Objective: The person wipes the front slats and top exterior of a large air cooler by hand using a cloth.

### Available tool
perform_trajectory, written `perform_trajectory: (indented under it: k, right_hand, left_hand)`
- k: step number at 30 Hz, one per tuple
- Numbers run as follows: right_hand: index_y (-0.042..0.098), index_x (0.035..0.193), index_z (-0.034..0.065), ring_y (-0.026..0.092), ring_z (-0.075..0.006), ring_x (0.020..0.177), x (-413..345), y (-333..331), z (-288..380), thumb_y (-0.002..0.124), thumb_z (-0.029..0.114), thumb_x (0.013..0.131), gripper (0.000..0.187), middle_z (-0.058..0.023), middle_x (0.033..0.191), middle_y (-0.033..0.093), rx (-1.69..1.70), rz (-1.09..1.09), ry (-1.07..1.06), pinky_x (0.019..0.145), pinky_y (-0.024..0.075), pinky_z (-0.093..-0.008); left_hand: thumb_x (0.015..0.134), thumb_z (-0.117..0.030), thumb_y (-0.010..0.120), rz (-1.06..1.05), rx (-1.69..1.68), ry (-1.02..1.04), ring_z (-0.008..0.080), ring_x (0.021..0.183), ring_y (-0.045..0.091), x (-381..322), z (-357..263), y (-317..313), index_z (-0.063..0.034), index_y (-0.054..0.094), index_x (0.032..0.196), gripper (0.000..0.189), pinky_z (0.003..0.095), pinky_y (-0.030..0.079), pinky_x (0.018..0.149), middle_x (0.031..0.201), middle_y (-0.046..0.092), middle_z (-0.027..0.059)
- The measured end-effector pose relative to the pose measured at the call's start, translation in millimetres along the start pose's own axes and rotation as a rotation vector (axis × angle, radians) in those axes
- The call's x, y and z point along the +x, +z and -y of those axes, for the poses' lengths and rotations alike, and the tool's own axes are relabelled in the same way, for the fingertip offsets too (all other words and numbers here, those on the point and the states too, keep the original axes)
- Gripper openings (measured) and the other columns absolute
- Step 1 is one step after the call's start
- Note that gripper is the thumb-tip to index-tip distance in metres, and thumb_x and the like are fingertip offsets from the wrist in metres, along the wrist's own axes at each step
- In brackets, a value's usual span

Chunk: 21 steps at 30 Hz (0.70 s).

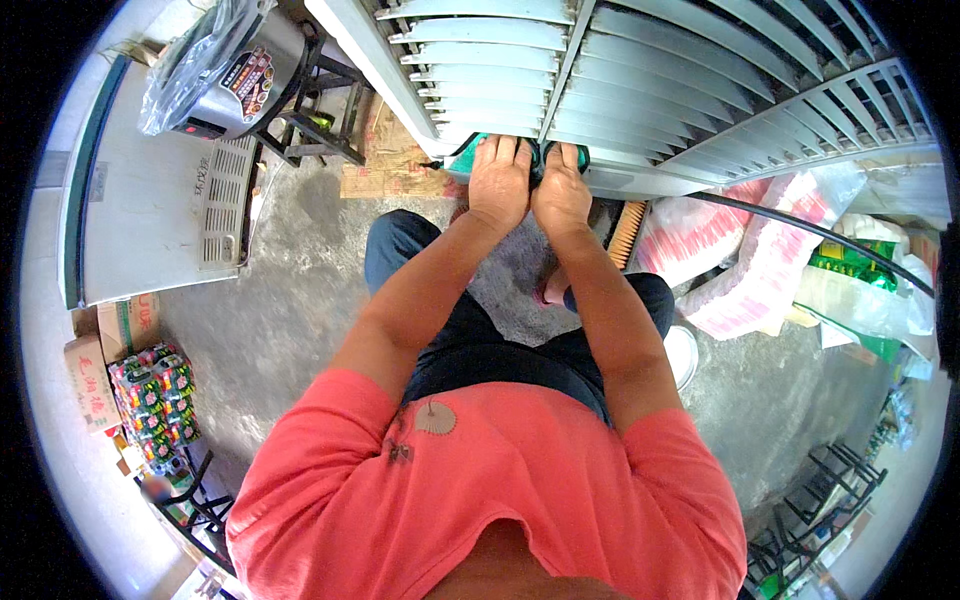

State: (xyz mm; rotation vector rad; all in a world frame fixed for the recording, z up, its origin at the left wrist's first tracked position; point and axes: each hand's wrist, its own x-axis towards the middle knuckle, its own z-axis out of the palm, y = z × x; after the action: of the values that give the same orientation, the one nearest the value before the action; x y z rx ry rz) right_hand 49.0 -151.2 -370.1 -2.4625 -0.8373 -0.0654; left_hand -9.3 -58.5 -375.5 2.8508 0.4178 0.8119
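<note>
Side by side, my two hands rest at the lower edge of a white appliance with a louvred front (555, 90). My left hand (499, 176) has its fingers laid over a green cloth with black edging (465, 159), pressing it to that edge. Close beside it, my right hand (562, 187) grips another green and black part (583, 157), its fingers curled over the top. Whether both green parts belong to one piece cannot be told, as my hands hide the middle. Dark dust marks the louvres' edges.
A metal cooker (251, 82) stands on a black stand (322, 112) beside a white freezer (150, 195). Flattened cardboard (397, 161) lies on the floor. At right are an orange-bristled brush (626, 232), plastic-wrapped packs (750, 270), a black cable (817, 225) and a white round container (680, 356).
</note>
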Motion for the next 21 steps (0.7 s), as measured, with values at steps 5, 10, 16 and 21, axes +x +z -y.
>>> perform_trajectory:
  k: [5,10,16,21]
  right_hand:
    - [0.053,0.112,0.0019,0.060,-0.0352,0.096,4,-30,-48,0.047,0.004,0.081,0.032,-0.0102,0.130,0.046,-0.289,0.115,-0.117,0.081,0.0491,-0.0459]
    - [0.053,0.110,0.0016,0.063,-0.0343,0.087,-3,-27,-65,0.046,0.010,0.085,0.028,-0.0124,0.122,0.047,-0.185,-0.172,0.006,0.074,0.0525,-0.0455]
    - [0.054,0.113,0.0014,0.062,-0.0344,0.088,0,6,-7,0.047,0.008,0.083,0.031,-0.0121,0.127,0.045,0.039,-0.038,0.009,0.075,0.0525,-0.0445]
    - [0.056,0.112,0.0055,0.061,-0.0318,0.089,4,-22,-52,0.050,0.012,0.083,0.030,-0.0059,0.124,0.048,-0.254,-0.003,-0.156,0.079,0.0501,-0.0463]
  left_hand:
    - [0.070,-0.005,0.056,0.139,-0.024,0.011,0.0346,0.108,0.047,0,24,-25,-0.0013,0.057,0.111,0.041,0.0424,0.037,0.095,0.110,0.052,0.0154]
    - [0.067,-0.007,0.060,0.041,0.018,-0.076,0.0374,0.114,0.042,-4,17,-24,0.0017,0.058,0.110,0.044,0.0458,0.033,0.097,0.117,0.048,0.0191]
    - [0.068,-0.005,0.058,0.048,0.026,0.030,0.0373,0.112,0.043,1,-1,-5,0.0016,0.058,0.110,0.044,0.0453,0.034,0.097,0.117,0.048,0.0186]
    - [0.070,-0.006,0.057,0.156,0.019,-0.010,0.0375,0.113,0.043,1,18,-19,0.0035,0.056,0.112,0.043,0.0445,0.035,0.097,0.120,0.048,0.0177]
